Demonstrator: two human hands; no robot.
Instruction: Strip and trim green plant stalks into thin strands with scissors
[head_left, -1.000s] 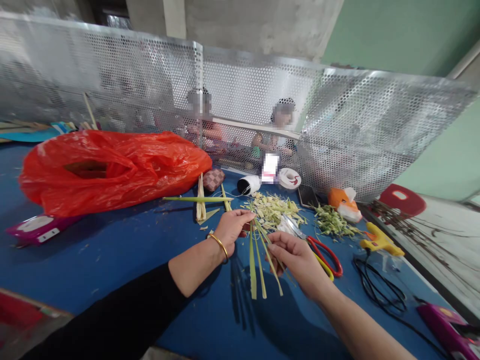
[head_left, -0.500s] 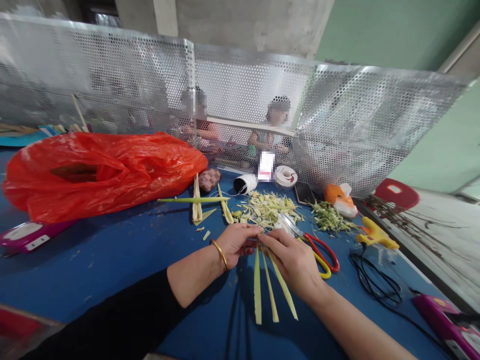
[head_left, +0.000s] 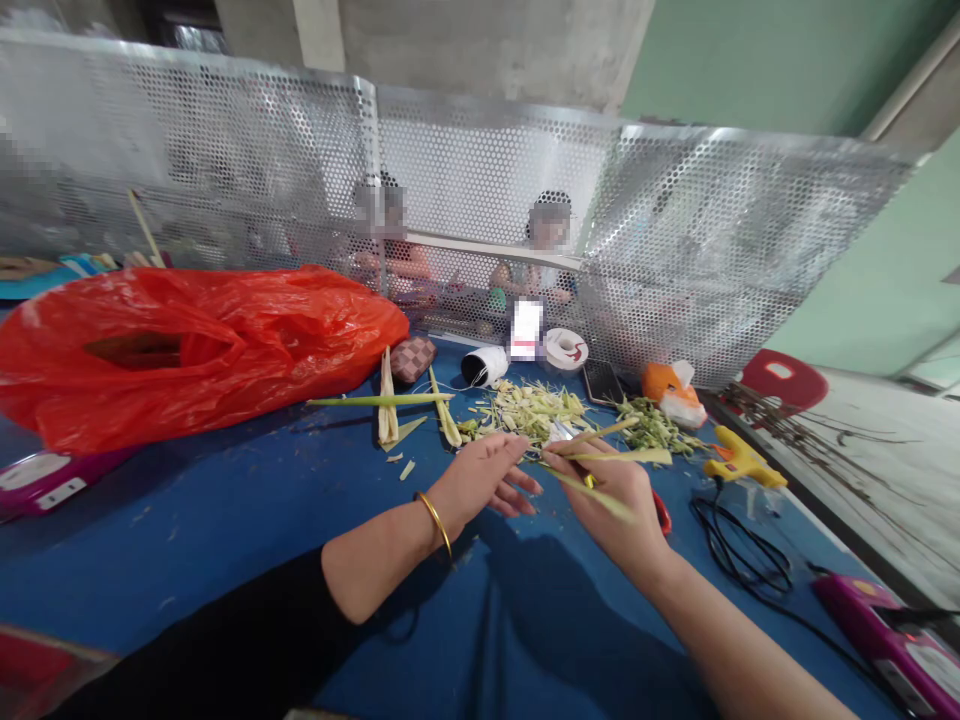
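Near the middle of the table, my right hand [head_left: 611, 490] is closed on several narrow pale-green leaf strips [head_left: 637, 456]. They fan out to the right across its fingers. Just left of its fingertips is my left hand [head_left: 491, 480], fingers apart, thumb tip close to the strips' gathered end. Whether a fine thread runs between the hands, I cannot tell. Behind them lies a heap of cut leaf scraps [head_left: 536, 408]. Scissors with a red handle [head_left: 661, 512] are mostly hidden beneath my right hand.
To the left lies a big red plastic bag [head_left: 300, 340]. Folded leaf pieces [head_left: 387, 415], a thread cone [head_left: 491, 366], a white roll [head_left: 566, 349] and a lit phone [head_left: 526, 328] are at the back. On the right are a yellow glue gun [head_left: 742, 460], its cord and a purple power strip [head_left: 877, 625]. People sit behind the perforated screen.
The strips hung down toward me between both hands; now they point right over my right hand. My left fingers have spread and drawn slightly away from my right fingertips.
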